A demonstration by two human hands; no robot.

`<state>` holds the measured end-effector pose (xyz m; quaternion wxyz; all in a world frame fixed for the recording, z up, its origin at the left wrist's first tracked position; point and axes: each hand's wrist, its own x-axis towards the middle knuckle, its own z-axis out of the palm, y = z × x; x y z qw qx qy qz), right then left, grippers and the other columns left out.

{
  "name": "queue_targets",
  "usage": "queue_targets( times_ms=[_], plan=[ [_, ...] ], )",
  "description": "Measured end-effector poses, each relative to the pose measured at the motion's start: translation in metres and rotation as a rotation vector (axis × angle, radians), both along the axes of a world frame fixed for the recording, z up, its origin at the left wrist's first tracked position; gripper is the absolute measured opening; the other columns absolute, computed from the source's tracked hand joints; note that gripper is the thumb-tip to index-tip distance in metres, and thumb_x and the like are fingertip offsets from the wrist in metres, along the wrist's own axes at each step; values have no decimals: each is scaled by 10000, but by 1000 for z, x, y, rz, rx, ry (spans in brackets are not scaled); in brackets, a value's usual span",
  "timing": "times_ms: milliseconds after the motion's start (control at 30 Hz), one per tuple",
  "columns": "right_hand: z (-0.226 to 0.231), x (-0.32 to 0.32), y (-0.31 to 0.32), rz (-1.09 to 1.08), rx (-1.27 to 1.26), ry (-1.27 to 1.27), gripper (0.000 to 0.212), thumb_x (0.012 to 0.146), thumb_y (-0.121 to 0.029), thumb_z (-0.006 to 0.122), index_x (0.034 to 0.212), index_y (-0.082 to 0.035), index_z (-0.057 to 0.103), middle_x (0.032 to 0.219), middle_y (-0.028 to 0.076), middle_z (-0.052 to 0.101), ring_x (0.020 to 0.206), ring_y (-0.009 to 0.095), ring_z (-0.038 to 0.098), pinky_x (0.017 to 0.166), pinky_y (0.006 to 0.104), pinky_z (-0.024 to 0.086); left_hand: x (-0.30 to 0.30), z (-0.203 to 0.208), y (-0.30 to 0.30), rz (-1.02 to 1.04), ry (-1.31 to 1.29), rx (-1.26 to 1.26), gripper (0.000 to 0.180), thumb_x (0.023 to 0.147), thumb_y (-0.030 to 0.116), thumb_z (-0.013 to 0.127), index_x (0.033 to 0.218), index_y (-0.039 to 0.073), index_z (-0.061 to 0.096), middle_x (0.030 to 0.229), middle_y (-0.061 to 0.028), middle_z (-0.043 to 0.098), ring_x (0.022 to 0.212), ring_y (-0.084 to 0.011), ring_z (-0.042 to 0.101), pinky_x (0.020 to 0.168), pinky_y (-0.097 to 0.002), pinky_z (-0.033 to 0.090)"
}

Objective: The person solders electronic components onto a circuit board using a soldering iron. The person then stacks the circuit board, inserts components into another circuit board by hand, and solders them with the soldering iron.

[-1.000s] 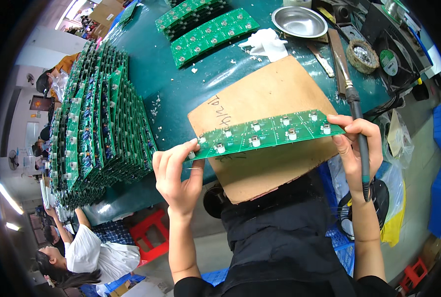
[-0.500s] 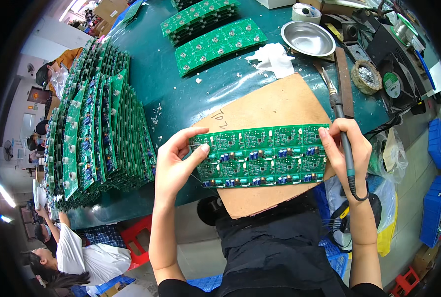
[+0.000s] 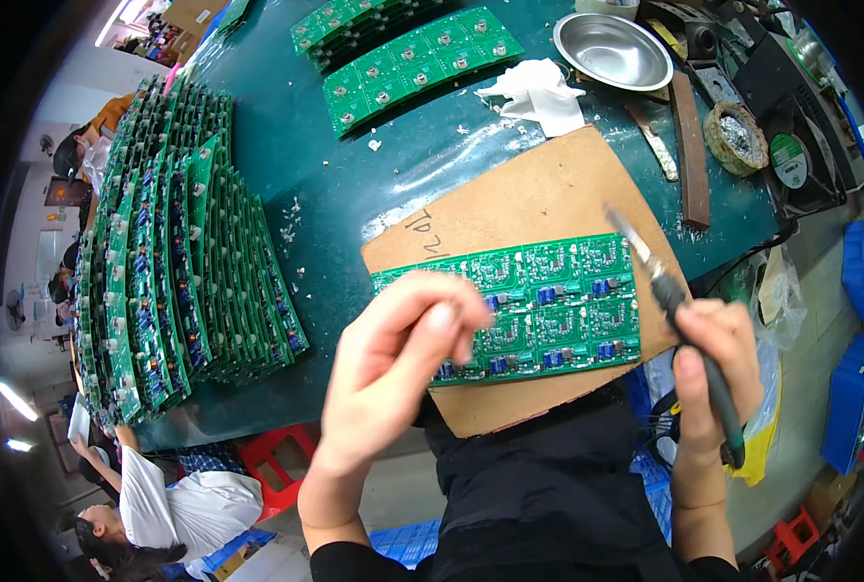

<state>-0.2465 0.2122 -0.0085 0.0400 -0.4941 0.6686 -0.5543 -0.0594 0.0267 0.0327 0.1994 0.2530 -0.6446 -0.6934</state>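
Observation:
A green circuit board panel, with rows of blue and white parts, lies on a brown cardboard sheet at the table's near edge. My left hand is over the panel's left end and hides part of it. Its fingers are curled in with the thumb against them; whatever is between them is too small to make out. In my right hand is a soldering iron, gripped by its dark handle. Its tip points up and left, over the cardboard beyond the panel's right end.
Tall stacked circuit boards fill the table's left side. More green panels lie at the back, near a crumpled white tissue. A metal bowl, a dark bar and a round tip-cleaner pot are at right.
Both hands have let go of the panel, which now rests on the cardboard. My left hand has moved in over it. The soldering iron has swung from upright to slanting left.

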Motion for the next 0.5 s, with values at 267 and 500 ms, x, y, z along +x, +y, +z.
queue_targets(
  times_ms=[267,500],
  plan=[
    [-10,17,-7,35,19,-130,178,807,-15,622,964,49,675,809,171,661,704,242,660,655,315,550,-46,-54,-12,-39,-169,-995,159,808,-43,643,927,11,554,887,-120,626,805,-308,594,725,-375,475],
    [-13,16,-14,34,77,-153,191,788,1,623,967,50,672,800,167,658,699,241,661,664,324,555,-51,-67,-15,-73,-216,-1033,166,785,-46,663,896,12,554,874,-110,630,782,-291,599,705,-367,472]
  ],
)
